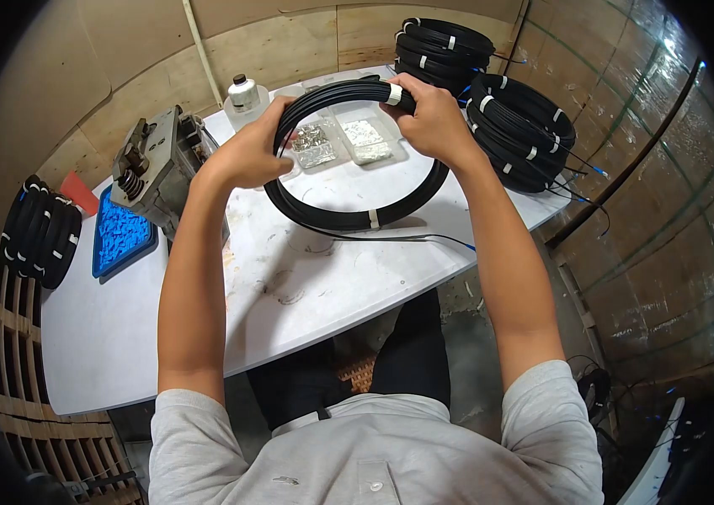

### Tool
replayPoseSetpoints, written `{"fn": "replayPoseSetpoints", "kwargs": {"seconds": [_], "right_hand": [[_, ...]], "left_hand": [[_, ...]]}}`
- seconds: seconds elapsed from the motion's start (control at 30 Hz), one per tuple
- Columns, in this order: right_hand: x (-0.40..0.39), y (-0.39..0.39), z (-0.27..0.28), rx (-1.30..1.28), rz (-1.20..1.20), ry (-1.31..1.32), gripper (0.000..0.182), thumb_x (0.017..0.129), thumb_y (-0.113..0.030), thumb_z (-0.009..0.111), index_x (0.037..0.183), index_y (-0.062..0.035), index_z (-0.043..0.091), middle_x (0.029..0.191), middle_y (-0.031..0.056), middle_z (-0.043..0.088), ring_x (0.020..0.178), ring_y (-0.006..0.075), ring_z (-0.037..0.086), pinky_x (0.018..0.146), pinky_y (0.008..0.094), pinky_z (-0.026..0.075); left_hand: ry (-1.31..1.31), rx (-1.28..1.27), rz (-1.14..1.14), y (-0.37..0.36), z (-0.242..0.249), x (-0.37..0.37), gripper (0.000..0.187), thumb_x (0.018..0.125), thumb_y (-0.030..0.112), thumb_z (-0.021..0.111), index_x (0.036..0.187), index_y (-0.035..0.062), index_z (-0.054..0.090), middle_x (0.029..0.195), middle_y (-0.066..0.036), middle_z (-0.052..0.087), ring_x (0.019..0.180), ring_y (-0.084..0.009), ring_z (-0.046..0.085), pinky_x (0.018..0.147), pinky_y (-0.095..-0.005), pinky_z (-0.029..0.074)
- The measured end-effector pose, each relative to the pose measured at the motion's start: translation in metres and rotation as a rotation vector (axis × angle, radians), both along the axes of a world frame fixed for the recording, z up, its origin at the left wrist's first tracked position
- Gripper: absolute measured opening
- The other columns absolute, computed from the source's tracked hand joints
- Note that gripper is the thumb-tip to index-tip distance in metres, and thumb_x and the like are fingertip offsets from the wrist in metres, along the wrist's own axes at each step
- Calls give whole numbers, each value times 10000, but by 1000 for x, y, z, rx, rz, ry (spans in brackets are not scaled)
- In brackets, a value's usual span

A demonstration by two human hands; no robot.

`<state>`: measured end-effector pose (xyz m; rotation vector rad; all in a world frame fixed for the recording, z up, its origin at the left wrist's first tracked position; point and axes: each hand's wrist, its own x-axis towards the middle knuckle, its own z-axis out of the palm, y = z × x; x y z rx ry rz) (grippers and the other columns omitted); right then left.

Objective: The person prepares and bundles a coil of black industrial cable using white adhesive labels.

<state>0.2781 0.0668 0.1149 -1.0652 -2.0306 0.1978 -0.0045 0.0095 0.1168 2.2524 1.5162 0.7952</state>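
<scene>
A coil of black cable (407, 208) is held up over the white table, with white bands round it at the top right and at the bottom. My left hand (243, 151) grips the coil's left side, thumb on the near side and fingers behind. On the upper right, my right hand (434, 118) is closed round the coil beside a white band. A loose cable end with a blue tip trails from the coil's bottom toward the table's front edge. Through the ring show a clear tray of small metal parts (313, 143) and a tray of small white parts (365, 139).
Banded black cable coils are stacked at the back right (525, 135), with more coils (41, 231) at the far left. A metal machine (155, 168) stands left of my arm, beside a blue tray (100, 271) of blue pieces. A white bottle (243, 93) stands behind.
</scene>
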Motion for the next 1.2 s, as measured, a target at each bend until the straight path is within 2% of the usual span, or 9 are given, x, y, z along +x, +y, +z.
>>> {"fn": "replayPoseSetpoints", "kwargs": {"seconds": [0.1, 0.4, 0.47, 0.5, 0.6, 0.8, 0.9, 0.97, 1.2], "right_hand": [[0, 0, -2, 39, 16, 25, 207, 911, -94, 708, 1115, -70, 685, 859, 136, 734, 712, 249, 661, 706, 341, 515], [-2, -1, -3, 35, -20, 40, 211, 900, -120, 723, 1104, -70, 697, 847, 121, 736, 707, 221, 667, 702, 337, 520], [-2, -3, -3, -18, -6, 61, 247, 849, -177, 740, 1085, -110, 716, 845, 131, 748, 780, 327, 713, 732, 403, 537], [-4, -5, -1, -19, -6, 58, 247, 849, -177, 740, 1085, -110, 716, 845, 131, 748, 780, 327, 713, 732, 403, 537], [-7, -10, 3, -17, -4, 8, 289, 825, -210, 780, 1088, -107, 719, 852, 118, 755, 790, 308, 723, 738, 390, 542], [0, 3, -6, -11, 43, 176, 360, 774, -229, 865, 1062, -59, 731, 840, 79, 766, 758, 199, 721, 725, 335, 543], [3, 7, -4, -147, 106, 147, 375, 758, -226, 887, 1041, -28, 741, 805, 67, 748, 712, 145, 670, 697, 307, 524], [4, 6, 3, -282, 82, 92, 394, 791, -215, 890, 1068, 6, 719, 898, 47, 735, 798, 85, 599, 770, 280, 507], [4, 9, -1, -193, 109, 116, 393, 751, -241, 887, 1023, -3, 732, 789, 84, 726, 681, 133, 622, 668, 312, 503]], "left_hand": [[59, -70, 42, -14, -4, -2, 649, 814, 10, 711, 1381, 77, 403, 1002, -136, 659, 940, -238, 652, 875, -372, 512], [-9, 135, 94, -1, -31, -3, 496, 843, -27, 646, 1301, 48, 469, 937, -162, 675, 865, -291, 687, 812, -403, 538], [-23, 260, 80, 2, -26, 7, 487, 850, -36, 638, 1306, 46, 489, 952, -170, 679, 868, -304, 684, 815, -407, 539], [-37, 384, 67, 3, -22, 14, 479, 857, -46, 630, 1311, 44, 509, 966, -178, 682, 872, -317, 682, 819, -411, 540], [-14, 589, -17, 8, -5, 33, 476, 876, -60, 611, 1332, 47, 530, 998, -187, 694, 878, -341, 677, 815, -414, 543], [37, 455, -82, 12, 0, 31, 456, 896, -46, 590, 1338, 48, 526, 1005, -226, 690, 915, -385, 685, 798, -442, 529], [44, 537, -122, 16, -3, 29, 451, 892, -40, 590, 1331, 38, 525, 993, -230, 687, 911, -408, 678, 783, -456, 522], [51, 531, -118, 17, -3, 28, 454, 890, -40, 588, 1333, 34, 521, 994, -226, 688, 908, -414, 675, 779, -456, 521], [-52, 507, -140, 18, -3, 30, 419, 849, 35, 662, 1260, 19, 582, 877, -198, 687, 805, -361, 675, 733, -428, 525]]}}
